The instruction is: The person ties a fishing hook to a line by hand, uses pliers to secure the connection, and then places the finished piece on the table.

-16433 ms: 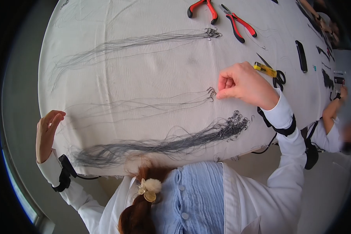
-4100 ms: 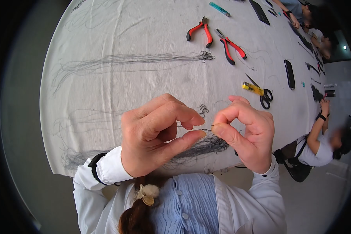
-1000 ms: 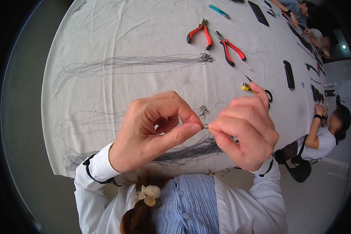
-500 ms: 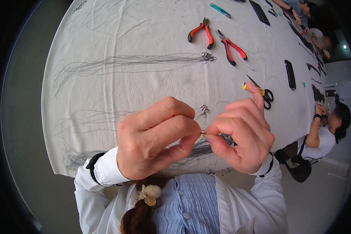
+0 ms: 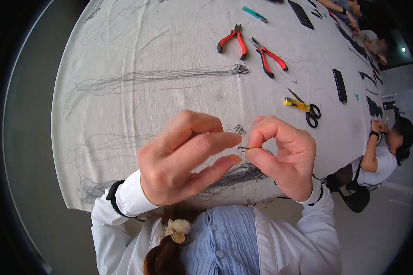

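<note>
Between the thumb and index finger of my right hand (image 5: 284, 156), a small dark fish hook (image 5: 242, 147) is pinched, with thin line running left from it. My left hand (image 5: 183, 158) is just left of it, thumb and index finger parted around the line, not closed on it. Beneath both hands lies a thick bundle of dark line (image 5: 236, 176), partly hidden. A few more fish hooks (image 5: 239, 130) with thin lines lie just beyond my fingers.
Farther up the pale cloth (image 5: 179, 103) lies another bunch of hooked lines (image 5: 170, 74). Red-handled pliers (image 5: 234, 41), a second pair (image 5: 268, 57), a yellow lighter (image 5: 297, 104), black scissors (image 5: 313, 114) and phones (image 5: 340, 86) are spread around. Co-workers (image 5: 383, 151) sit along the right.
My left thumb and index finger have come apart from their pinch beside the hook. My right index finger has curled down, uncovering the yellow lighter. The hook stays in my right hand.
</note>
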Demonstrator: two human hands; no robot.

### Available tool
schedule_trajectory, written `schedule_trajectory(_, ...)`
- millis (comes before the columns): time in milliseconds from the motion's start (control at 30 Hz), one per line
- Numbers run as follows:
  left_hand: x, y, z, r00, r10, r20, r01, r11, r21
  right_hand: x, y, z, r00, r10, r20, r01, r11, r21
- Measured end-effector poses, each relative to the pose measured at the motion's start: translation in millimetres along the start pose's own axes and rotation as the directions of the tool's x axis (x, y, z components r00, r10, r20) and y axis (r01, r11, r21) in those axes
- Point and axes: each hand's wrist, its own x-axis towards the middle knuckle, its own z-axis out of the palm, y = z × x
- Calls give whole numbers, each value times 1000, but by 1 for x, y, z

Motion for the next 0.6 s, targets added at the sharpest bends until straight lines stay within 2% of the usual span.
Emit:
schedule_trajectory(33, 3, 2, -3, 964, -256, 66, 264, 945, -193, 0, 0, -2, 989, -143, -24, 135, 972, -193)
schedule_trajectory(67, 2, 3, -7, 868, -452, 207, 497, 774, -392, 0, 0, -2, 990, -140, -24, 133, 972, -192)
schedule_trajectory(100, 2, 3, -7, 867, -453, 209, 498, 773, -393, 0, -1, -2, 976, -219, -19, 205, 936, -287)
schedule_trajectory(133, 3, 2, -7, 803, -517, 296, 590, 621, -516, 1, -2, -2, 955, -295, -6, 271, 885, -379)
schedule_trajectory(167, 3, 2, -7, 734, -556, 390, 659, 441, -610, 0, -1, -2, 956, -294, -5, 270, 885, -379)
schedule_trajectory(233, 0, -1, -5, 707, -560, 433, 687, 395, -610, 0, 0, -1, 927, -374, -2, 324, 806, -495)
schedule_trajectory(300, -5, -7, 1, 773, -486, 407, 619, 436, -653, 1, 1, -1, 907, -421, 24, 370, 765, -527)
schedule_trajectory(367, -4, -8, 1, 764, -490, 419, 629, 422, -653, 2, 1, -1, 883, -467, 52, 414, 720, -557)
schedule_trajectory(433, -2, -7, -1, 755, -493, 432, 639, 409, -651, 3, 0, 0, 844, -530, 85, 454, 619, -641)
schedule_trajectory(500, 2, -3, -6, 636, -563, 527, 742, 260, -618, 3, 1, 1, 820, -565, 92, 466, 567, -679)
schedule_trajectory(533, 2, -4, -5, 634, -564, 528, 743, 257, -618, 3, 1, 1, 795, -598, 101, 476, 512, -715)
schedule_trajectory(567, 1, -5, -4, 614, -552, 564, 756, 207, -621, 2, 2, 1, 797, -595, 103, 476, 514, -713)
schedule_trajectory(600, 1, -6, -3, 593, -540, 597, 767, 153, -623, 1, 3, 1, 747, -643, 171, 511, 389, -766)
